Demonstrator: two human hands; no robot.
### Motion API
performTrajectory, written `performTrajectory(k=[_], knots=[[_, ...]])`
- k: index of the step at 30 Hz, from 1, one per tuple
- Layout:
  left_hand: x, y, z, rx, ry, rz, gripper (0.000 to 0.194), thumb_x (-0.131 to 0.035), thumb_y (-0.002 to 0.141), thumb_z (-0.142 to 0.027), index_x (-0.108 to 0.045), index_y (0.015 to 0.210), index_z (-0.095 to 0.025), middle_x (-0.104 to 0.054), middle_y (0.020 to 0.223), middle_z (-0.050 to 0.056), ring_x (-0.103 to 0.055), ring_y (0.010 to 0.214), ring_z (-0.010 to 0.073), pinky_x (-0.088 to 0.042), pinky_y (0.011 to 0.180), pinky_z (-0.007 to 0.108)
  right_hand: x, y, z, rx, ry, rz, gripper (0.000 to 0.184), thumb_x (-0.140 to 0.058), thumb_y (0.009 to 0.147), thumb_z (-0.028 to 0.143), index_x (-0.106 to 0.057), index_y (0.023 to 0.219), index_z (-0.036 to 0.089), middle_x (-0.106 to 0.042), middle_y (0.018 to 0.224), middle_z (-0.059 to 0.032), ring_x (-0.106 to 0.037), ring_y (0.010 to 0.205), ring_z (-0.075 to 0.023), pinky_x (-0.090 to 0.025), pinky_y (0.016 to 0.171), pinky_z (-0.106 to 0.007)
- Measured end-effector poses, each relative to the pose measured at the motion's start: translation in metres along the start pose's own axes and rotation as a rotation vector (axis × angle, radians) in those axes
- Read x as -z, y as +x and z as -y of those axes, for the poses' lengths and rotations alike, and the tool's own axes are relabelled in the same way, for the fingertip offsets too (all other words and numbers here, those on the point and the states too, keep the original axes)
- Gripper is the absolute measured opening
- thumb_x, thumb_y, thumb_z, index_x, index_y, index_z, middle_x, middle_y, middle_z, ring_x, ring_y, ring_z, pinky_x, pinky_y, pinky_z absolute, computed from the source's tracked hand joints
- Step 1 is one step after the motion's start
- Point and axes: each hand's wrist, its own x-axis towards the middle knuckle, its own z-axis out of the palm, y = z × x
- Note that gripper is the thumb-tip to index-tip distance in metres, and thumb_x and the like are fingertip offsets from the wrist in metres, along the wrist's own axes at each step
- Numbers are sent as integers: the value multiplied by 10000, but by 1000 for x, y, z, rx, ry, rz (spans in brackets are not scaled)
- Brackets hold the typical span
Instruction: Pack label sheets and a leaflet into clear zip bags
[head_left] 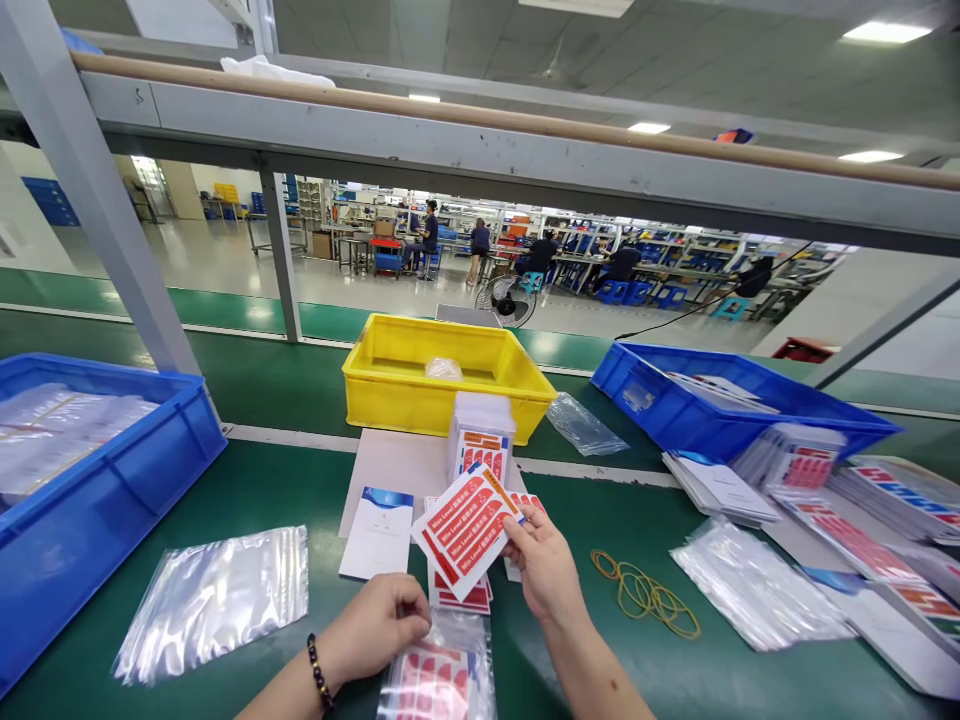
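Note:
Between the thumb and fingers of my right hand [546,560] are white label sheets [466,525] with red strips reading "Max Level" and "Min Level", tilted above the bench. My left hand [382,622], fingers curled in a pinch, is at the upper edge of a clear plastic bag [442,665], which has red labels inside. A booklet [377,530] with a blue top lies just beyond my left hand. Behind the held sheets stands a stack of bagged red labels [481,420]. More red labels lie partly hidden under the held sheets.
Flat clear bags [217,595] lie at left, more bags [757,590] at right, beside rubber bands [645,595]. A yellow bin [442,400] stands ahead, between a left blue bin [127,500] and a right blue bin [675,415]. Label stacks [862,540] crowd the right side.

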Motion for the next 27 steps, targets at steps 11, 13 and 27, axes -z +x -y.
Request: performTrajectory(k=[11,13,27], knots=[[-1,3,-4,-94,-101,-70,101,-564,682,-184,-606,595,-156,-482,771,16,-480,768,168,-365,709,258,-5,-5,-1,-3,-215,209,388,-723,591,482,-500,737,201,-584,570,41,-557,489,-133,-424,464,-233],[-3,3,-3,-95,-116,-84,111,-560,682,-189,-584,578,-160,-482,766,13,-476,770,169,-366,720,264,-8,-7,-4,-37,-208,305,387,-714,608,477,-516,803,207,-603,623,29,-584,564,-153,-454,547,-267],[-7,6,3,-50,-387,-129,201,-657,634,-310,-576,739,-159,-530,748,0,-485,689,135,-366,673,262,-8,-22,-4,-73,-634,770,123,-640,675,253,-694,748,171,-573,670,8,-496,620,-123,-389,589,-232]])
